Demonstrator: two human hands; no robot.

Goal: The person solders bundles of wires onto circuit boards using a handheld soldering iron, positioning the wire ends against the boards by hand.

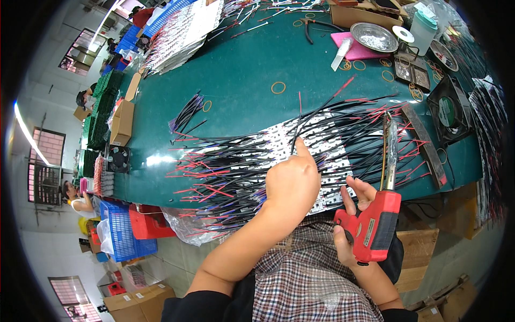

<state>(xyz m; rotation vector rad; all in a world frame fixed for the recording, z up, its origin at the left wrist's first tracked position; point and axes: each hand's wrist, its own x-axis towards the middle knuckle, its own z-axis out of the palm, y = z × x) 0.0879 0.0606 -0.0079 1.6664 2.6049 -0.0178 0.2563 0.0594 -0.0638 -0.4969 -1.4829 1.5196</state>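
My left hand (pixel 292 180) is over white perforated circuit-board sheets (pixel 339 140), index finger stretched forward and other fingers curled under. A thin black wire (pixel 298 119) with a red end runs to that fingertip and appears pinched there; my thumb is hidden. Rows of black wires (pixel 236 145) with red ends stick out on both sides of the sheets. To the right, my right hand (pixel 358 201) grips a red and black soldering gun (pixel 378 228) by its handle, some fingers spread. Its metal barrel points away from me, with the tip above the right-hand wires.
A dark metal bar (pixel 425 145) and a black fan (pixel 449 110) lie right of the wires. A small wire bundle (pixel 188 111) and rubber bands (pixel 278 87) lie farther off. Beyond are cutters (pixel 308 31), a metal dish (pixel 374 37) and stacked board sheets (pixel 182 35).
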